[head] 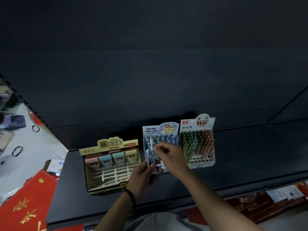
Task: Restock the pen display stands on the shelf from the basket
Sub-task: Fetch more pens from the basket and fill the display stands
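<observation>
Several pens (149,158) bunched in my left hand (141,178), at six o'clock of the middle stand (160,130); my right hand (171,157) pinches one, apparently mid-barrel; I judge them light, stiff, slick.

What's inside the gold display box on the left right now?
Four small packs stand along the back row of the gold display box: pink, two blue, one yellowish. The white divider slots in front look bare. The left hand covers its near right corner.
</observation>
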Demonstrator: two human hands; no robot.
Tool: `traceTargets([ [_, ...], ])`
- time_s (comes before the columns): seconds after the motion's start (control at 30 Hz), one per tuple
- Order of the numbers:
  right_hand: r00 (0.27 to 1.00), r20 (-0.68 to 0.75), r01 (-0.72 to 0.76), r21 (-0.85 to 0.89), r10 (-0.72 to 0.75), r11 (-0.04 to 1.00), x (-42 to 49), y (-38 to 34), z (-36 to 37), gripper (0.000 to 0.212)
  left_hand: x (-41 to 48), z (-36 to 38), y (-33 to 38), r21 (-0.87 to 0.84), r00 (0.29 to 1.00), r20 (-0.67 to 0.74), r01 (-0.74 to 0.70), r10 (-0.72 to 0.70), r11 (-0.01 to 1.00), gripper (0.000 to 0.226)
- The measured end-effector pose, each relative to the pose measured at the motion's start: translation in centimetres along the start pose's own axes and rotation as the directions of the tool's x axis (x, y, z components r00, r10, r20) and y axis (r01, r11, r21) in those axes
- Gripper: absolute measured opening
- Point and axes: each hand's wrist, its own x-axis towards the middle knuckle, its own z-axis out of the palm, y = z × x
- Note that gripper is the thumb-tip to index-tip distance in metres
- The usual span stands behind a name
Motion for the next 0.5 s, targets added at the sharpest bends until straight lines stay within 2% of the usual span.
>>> traceTargets([
  [0.07,0.994,0.077,-0.091,0.104,0.083,0.990,-0.3,-0.2,-0.6,0.010,0.2,1.0,0.2,0.035,0.999,0.034,-0.017,0.016,0.999,0.019],
  [0.13,0.989,0.062,-0.138,0.121,0.131,0.983,-0.4,0.1,-1.3,0.010,0.3,2.1,0.4,0.113,0.998,0.056,-0.037,0.030,0.993,0.022],
  [0.27,0.995,-0.034,-0.084,0.163,0.090,0.983,-0.2,0.3,-3.2,0.014,0.6,3.1,1.1,0.213,0.997,-0.025,-0.065,0.072,0.975,0.018],
  [0.37,0.997,0.012,-0.072,0.194,0.071,0.978,-0.2,0.2,-4.9,0.013,1.1,3.0,2.1,0.126,0.987,-0.091,-0.123,0.135,0.984,0.014],
  [0.5,0.994,0.064,-0.097,0.251,0.083,0.963,-0.7,1.6,-5.5,0.021,1.2,2.9,3.7,0.038,0.982,-0.072,-0.172,0.175,0.984,0.024],
])
